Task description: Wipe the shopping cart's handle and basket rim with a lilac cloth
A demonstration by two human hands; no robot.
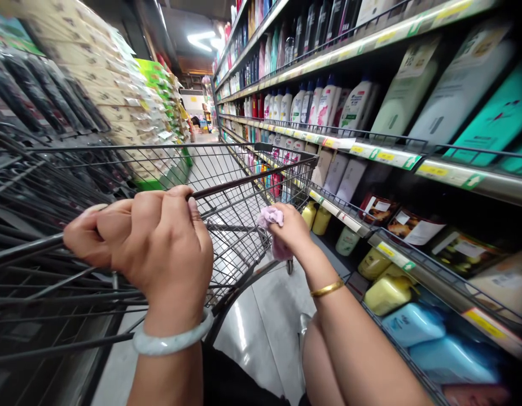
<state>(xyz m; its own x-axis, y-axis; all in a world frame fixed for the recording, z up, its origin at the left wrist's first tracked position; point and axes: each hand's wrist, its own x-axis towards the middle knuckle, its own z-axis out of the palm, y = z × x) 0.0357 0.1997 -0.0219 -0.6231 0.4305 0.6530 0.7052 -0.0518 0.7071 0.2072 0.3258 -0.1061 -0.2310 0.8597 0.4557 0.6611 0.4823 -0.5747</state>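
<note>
My left hand (159,242), with a pale bangle (171,340) on its wrist, is closed around the dark top bar of a wire shopping cart (227,185). To the right, my right hand (295,225) is closed on a crumpled lilac cloth (271,217), which bulges out above and below the fingers. A gold bracelet (327,288) circles that wrist. The right hand is beside the cart's near right side; whether it touches the wire is unclear. No goods can be made out inside the basket.
Shelves (371,148) of bottles run along the right, close to the cart; pump bottles (387,293) stand low down. Stacked packs (117,107) and dark hanging packages (36,90) line the left. A grey tiled aisle floor (252,332) stretches ahead.
</note>
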